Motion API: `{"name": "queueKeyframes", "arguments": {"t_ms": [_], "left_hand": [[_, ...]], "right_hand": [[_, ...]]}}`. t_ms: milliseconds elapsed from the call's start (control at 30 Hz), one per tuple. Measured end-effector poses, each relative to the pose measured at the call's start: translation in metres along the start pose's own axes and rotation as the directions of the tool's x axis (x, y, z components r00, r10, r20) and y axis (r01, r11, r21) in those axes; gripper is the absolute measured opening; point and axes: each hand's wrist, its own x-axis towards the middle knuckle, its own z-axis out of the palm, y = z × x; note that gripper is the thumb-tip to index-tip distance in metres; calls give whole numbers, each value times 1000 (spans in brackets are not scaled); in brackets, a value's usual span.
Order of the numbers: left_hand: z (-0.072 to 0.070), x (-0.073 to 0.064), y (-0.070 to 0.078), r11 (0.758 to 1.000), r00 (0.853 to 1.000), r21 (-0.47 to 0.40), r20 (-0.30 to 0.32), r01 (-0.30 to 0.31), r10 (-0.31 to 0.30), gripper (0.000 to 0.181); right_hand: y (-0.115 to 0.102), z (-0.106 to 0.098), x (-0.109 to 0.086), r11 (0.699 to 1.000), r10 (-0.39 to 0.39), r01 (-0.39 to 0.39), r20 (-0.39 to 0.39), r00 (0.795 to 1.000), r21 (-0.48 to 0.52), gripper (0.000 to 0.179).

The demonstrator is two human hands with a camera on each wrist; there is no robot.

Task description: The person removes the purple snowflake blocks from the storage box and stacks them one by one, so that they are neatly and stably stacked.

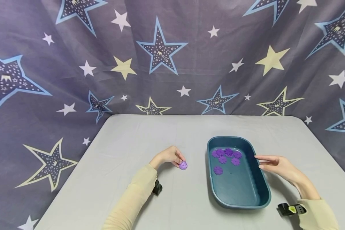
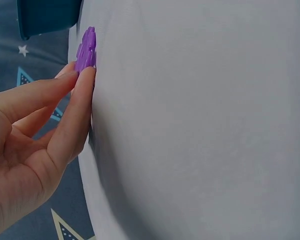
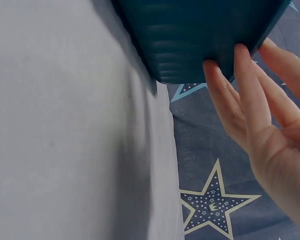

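Observation:
Between the thumb and fingertips of my left hand [image 1: 170, 155] is a purple flower-shaped disc [image 1: 183, 165] with notched edges, held left of the blue-green plastic bin [image 1: 244, 195]. The left wrist view shows this disc [image 2: 87, 52] nearly edge-on, pinched by the left hand [image 2: 45, 130]. Several similar purple discs [image 1: 222, 159] lie inside the bin, mostly toward its far left end. With fairly straight fingers, my right hand [image 1: 284, 169] touches the bin's right side. In the right wrist view its fingertips [image 3: 211, 67] rest against the bin's outer wall [image 3: 190, 40].
A pale cloth covers the table [image 1: 132, 137]. Behind it and along both sides hangs a grey curtain [image 1: 178, 86] with stars. Each wrist wears a black strapped device, such as the left one [image 1: 157, 187].

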Motion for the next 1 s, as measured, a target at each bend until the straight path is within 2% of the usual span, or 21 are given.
{"name": "queueKeyframes", "arguments": {"t_ms": [400, 733, 833, 1000], "left_hand": [[1, 2, -2, 999, 1000, 41, -16, -5, 6, 14], [2, 0, 0, 998, 1000, 59, -21, -8, 10, 14], [2, 0, 1, 996, 1000, 87, -16, -21, 23, 14], [-1, -1, 1, 980, 995, 181, -34, -88, 96, 15]], "right_hand": [[2, 0, 1, 1000, -7, 7, 2, 1000, 21, 44], [0, 0, 0, 1000, 12, -12, -9, 1000, -19, 46], [0, 0, 0, 1000, 17, -17, -7, 1000, -21, 47], [-1, 0, -1, 1000, 20, -20, -9, 1000, -17, 47]]}}
